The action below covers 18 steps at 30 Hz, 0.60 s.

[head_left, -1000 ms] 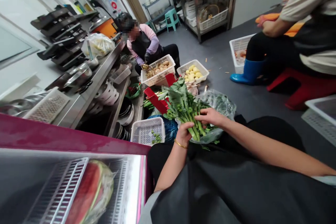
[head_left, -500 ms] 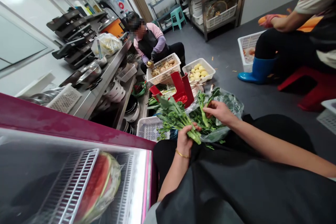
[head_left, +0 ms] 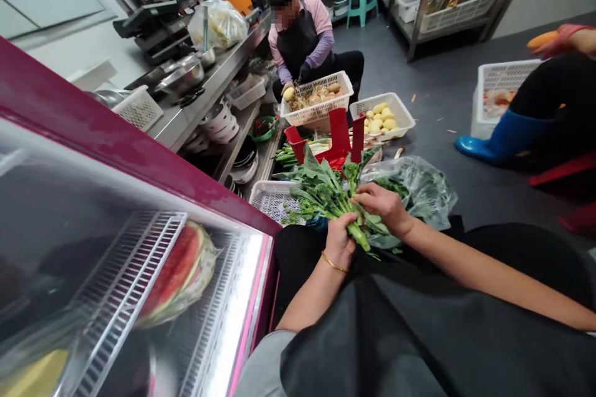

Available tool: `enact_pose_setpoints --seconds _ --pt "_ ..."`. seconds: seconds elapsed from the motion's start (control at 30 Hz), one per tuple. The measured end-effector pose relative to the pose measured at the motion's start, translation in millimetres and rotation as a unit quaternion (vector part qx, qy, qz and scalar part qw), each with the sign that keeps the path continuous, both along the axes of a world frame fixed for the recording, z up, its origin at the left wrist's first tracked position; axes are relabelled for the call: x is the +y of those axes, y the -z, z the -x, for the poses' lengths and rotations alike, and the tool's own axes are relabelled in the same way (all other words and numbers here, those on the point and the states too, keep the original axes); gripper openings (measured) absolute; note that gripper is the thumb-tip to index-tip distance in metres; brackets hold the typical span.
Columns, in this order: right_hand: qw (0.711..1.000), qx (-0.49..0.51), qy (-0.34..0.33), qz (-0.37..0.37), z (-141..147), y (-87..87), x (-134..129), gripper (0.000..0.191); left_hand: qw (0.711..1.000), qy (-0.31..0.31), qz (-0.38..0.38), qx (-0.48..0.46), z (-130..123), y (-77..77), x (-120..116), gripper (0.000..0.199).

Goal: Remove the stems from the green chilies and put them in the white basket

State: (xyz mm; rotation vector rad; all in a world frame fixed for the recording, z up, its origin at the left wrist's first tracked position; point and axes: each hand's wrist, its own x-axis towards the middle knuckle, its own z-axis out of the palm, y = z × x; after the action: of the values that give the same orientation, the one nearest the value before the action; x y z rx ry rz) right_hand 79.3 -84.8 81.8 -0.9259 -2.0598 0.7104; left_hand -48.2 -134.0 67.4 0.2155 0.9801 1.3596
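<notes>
My left hand [head_left: 341,240] is wrapped round the thick pale stems of a bunch of broccolini [head_left: 321,192], whose leaves and buds point away from me. Close beside it, the fingers of my right hand [head_left: 386,206] pinch a broccolini stalk [head_left: 352,177] against the bunch. A clear plastic bag [head_left: 431,189] with more greens lies open just beyond my right hand. Left of the bunch stands a white perforated basket [head_left: 266,195], partly covered by the leaves.
Beyond the greens is a red upturned stool [head_left: 339,142]. A co-worker [head_left: 302,37] sits behind a crate of potatoes [head_left: 321,115], near a basket of peeled potatoes [head_left: 395,131]. Left is a glass-fronted fridge [head_left: 242,229]; at right, another person's blue boot [head_left: 503,136].
My right hand has brought its stalk from above the bag over to the bunch in my left hand. The view has shifted, so the room appears lower and further right.
</notes>
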Motion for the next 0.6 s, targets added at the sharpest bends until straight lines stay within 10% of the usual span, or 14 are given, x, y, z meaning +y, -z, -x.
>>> enact_pose_setpoints --seconds 0.27,0.47,0.6 --pt "0.931 -0.199 -0.230 0.203 -68 15.5 -29 0.027 0.981 0.189 -0.038 -0.025 39 -0.6 -6 0.030" --pt "0.922 0.081 -0.069 0.373 -39 -11.2 15 0.037 0.978 0.207 -0.034 -0.003 9 1.0 -12 0.030" --pt "0.967 0.073 0.115 0.217 -5 -13.0 17 0.034 0.993 0.090 -0.042 0.056 -11 -4.4 -6 0.027"
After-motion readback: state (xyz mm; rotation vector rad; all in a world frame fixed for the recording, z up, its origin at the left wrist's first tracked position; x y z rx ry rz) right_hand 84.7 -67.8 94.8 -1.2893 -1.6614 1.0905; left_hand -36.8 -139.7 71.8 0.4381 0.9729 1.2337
